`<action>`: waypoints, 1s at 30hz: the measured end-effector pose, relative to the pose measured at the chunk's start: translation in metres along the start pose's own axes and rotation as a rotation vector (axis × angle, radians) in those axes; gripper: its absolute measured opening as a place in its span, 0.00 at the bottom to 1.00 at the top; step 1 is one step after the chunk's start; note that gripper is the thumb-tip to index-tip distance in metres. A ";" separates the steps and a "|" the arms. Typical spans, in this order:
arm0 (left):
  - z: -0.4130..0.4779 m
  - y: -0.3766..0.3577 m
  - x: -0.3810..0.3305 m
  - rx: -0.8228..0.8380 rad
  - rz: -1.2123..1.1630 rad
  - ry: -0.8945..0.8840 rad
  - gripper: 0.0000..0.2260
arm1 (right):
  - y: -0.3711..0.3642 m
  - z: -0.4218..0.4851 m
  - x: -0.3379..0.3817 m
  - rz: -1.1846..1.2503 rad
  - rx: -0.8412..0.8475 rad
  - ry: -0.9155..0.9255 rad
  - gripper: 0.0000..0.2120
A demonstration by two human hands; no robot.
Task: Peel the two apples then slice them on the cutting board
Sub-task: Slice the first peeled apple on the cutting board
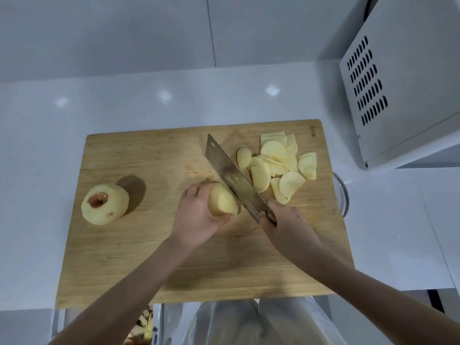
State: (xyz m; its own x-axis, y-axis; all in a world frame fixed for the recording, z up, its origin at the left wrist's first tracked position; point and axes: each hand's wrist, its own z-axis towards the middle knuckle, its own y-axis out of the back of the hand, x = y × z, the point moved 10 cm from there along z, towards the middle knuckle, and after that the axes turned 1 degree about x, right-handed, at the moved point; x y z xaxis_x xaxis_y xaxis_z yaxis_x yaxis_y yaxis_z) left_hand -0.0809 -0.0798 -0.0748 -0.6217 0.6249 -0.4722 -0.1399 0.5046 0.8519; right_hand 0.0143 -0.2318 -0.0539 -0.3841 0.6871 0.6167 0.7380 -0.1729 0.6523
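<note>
The step in hand looks like slicing the first apple, and it appears well along. The left hand (196,217) grips the remaining apple piece (222,202) near the middle of the cutting board (149,257), fingers wrapped over its far side and thumb at its near end. The right hand (283,222) is closed round the handle of the knife (231,175), whose blade stands on edge just beside the piece's cut face. To do this well, the fingertips should tuck back from that face, since the piece is now small and the thumb lies near the blade's path. Each stroke should come straight down with the blade parallel to the cut face, so the slices match the thin ones already made. The piece should sit steady against the board so it does not roll under the cut. The knife's long axis runs diagonally, its tip toward the board's far edge and its handle toward the near right. The piece's cut face looks toward the blade and the right edge. A heap of slices (276,165) lies in the far right corner. The second apple (104,204), peeled and whole, sits near the left edge with its stem hollow turned upward. The white surface (37,145) carries the board.
</note>
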 end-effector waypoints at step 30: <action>-0.018 -0.010 -0.049 0.021 0.157 -0.720 0.15 | 0.018 -0.007 0.010 -0.358 0.022 0.123 0.08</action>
State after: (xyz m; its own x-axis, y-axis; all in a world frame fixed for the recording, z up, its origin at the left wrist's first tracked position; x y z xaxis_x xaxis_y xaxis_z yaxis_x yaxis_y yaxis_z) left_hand -0.0624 -0.1260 -0.0556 0.0273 0.9234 -0.3829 -0.0711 0.3839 0.9207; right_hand 0.0196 -0.2330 -0.0326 -0.6829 0.6111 0.4003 0.5558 0.0790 0.8275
